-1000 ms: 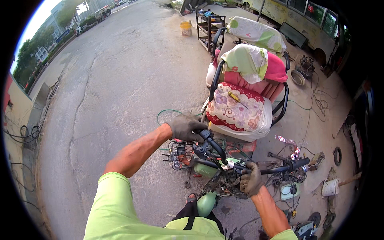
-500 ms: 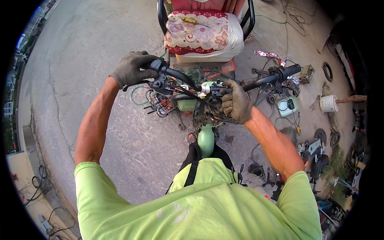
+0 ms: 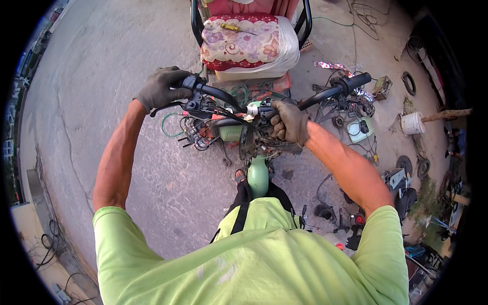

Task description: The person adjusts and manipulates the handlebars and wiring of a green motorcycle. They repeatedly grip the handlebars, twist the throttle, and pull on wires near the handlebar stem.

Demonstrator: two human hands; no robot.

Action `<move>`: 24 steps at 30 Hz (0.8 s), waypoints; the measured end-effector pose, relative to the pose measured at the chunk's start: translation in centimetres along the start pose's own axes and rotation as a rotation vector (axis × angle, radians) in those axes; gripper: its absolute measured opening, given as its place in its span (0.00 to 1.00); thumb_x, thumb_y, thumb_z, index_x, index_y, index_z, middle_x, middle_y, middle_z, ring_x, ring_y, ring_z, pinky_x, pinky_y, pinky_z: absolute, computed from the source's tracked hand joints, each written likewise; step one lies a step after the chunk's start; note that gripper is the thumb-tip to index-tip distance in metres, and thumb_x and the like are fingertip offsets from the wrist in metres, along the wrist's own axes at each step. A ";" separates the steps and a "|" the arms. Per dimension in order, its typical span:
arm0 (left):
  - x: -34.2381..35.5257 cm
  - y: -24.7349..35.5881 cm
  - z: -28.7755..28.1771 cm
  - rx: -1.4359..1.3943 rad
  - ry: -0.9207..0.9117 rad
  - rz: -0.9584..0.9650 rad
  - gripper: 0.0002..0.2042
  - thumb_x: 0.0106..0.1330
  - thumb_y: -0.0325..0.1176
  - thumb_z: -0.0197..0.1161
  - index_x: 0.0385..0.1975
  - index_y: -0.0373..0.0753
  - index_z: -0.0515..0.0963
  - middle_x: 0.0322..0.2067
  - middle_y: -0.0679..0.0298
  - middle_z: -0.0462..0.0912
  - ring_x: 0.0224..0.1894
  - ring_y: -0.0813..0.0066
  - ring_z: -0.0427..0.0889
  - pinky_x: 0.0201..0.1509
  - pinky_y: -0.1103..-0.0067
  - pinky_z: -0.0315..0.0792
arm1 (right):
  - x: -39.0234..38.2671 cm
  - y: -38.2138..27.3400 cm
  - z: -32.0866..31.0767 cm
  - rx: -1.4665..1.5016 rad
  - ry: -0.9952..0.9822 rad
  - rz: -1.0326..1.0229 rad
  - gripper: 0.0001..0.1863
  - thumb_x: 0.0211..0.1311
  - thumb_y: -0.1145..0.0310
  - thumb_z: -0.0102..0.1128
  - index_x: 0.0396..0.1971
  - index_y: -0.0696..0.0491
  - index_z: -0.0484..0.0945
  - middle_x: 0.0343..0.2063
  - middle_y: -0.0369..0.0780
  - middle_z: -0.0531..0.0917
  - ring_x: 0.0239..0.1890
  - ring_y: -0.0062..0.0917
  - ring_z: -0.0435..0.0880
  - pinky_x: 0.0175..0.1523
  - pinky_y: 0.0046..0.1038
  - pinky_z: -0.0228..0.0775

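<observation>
A black handlebar [image 3: 223, 97] spans a vehicle front with a light green fender [image 3: 258, 176]. My left hand [image 3: 163, 89], in a dark grey work glove, is wrapped round the handlebar's left grip, beside a lever. Close to the bar's middle, next to a silver clamp [image 3: 252, 110], my gloved right hand [image 3: 292, 123] is closed with its fingers curled round the bar. Whether it also pinches a small part there is hidden. The right grip [image 3: 358, 80] is untouched. Bundled wires [image 3: 201, 133] hang below the bar on the left.
Beyond the handlebar stands a seat [image 3: 241, 43] with a flowered cover; a yellow-handled screwdriver [image 3: 233, 28] lies on it. Right of me, the ground holds a white bucket [image 3: 412, 123], a pale green part [image 3: 361, 130], tyres and cables. My feet flank the fender.
The whole view has shifted slightly, so things appear a little further left. Both hands keep their places on the handlebar.
</observation>
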State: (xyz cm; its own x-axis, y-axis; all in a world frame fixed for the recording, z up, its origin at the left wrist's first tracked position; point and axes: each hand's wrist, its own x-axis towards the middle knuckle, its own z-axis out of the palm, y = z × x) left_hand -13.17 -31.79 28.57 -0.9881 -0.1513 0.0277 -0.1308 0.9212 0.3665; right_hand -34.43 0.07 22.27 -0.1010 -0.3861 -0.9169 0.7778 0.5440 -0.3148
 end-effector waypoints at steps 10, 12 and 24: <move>-0.2 -1.0 1.2 -0.020 0.061 -0.031 0.30 0.55 0.54 0.74 0.51 0.38 0.85 0.39 0.55 0.87 0.44 0.55 0.86 0.53 0.64 0.77 | -0.5 1.8 -0.9 -0.727 0.219 -0.438 0.21 0.78 0.59 0.43 0.36 0.60 0.81 0.21 0.33 0.77 0.16 0.18 0.71 0.22 0.24 0.65; -0.2 -0.6 1.2 -0.045 0.034 -0.103 0.29 0.55 0.54 0.75 0.51 0.39 0.85 0.40 0.56 0.87 0.44 0.56 0.86 0.53 0.64 0.78 | -1.6 0.4 0.2 -0.353 0.152 -0.408 0.21 0.79 0.59 0.42 0.37 0.58 0.81 0.21 0.32 0.76 0.16 0.16 0.70 0.23 0.22 0.64; -0.1 -1.1 1.2 -0.026 0.073 -0.024 0.29 0.55 0.54 0.73 0.50 0.38 0.84 0.42 0.54 0.87 0.44 0.55 0.86 0.53 0.64 0.77 | 1.0 -2.3 -1.5 -1.496 -0.141 -0.873 0.16 0.74 0.61 0.50 0.36 0.59 0.80 0.20 0.39 0.79 0.22 0.25 0.77 0.30 0.30 0.69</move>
State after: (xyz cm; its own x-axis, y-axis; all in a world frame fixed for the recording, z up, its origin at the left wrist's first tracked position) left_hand -13.01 -32.30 27.02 -0.9761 -0.1998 0.0858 -0.1513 0.9075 0.3920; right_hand -37.22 -0.44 21.65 -0.0297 -0.9300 -0.3663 -0.6786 0.2878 -0.6757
